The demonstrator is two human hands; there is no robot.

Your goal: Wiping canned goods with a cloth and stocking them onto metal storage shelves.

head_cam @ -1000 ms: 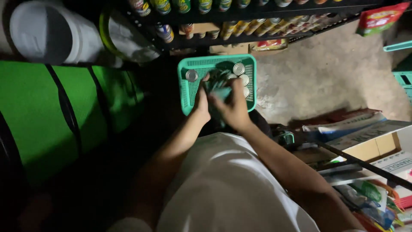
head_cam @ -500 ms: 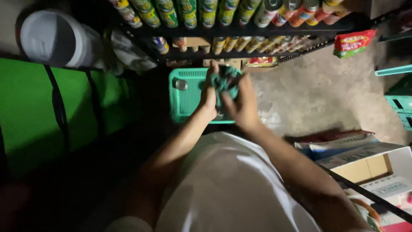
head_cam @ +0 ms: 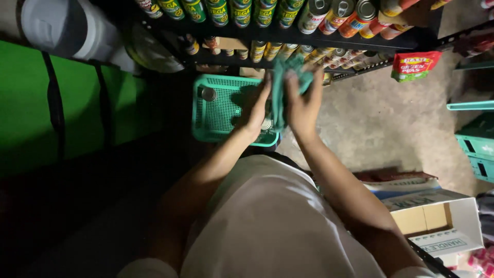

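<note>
Teal cloth [head_cam: 288,77] up between both hands, bunched and crumpled, hanging in soft folds over the green plastic basket [head_cam: 216,110] on the floor. It looks light and limp, no stiffness at all, so it should gather anywhere you grab; a handful of the bunched middle gives the surest hold. Right hand [head_cam: 304,103] has fingers curled into the fabric from the right side. Left hand [head_cam: 256,110] presses its fingers against the cloth's left edge; something may be wrapped inside, but the folds hide it. One tin [head_cam: 208,93] sits in the basket's far corner. Above, dark shelves [head_cam: 360,44] carry rows of cans [head_cam: 242,11]. A red packet [head_cam: 414,66] hangs at right, an open cardboard box [head_cam: 437,221] lies near the person's knee.
</note>
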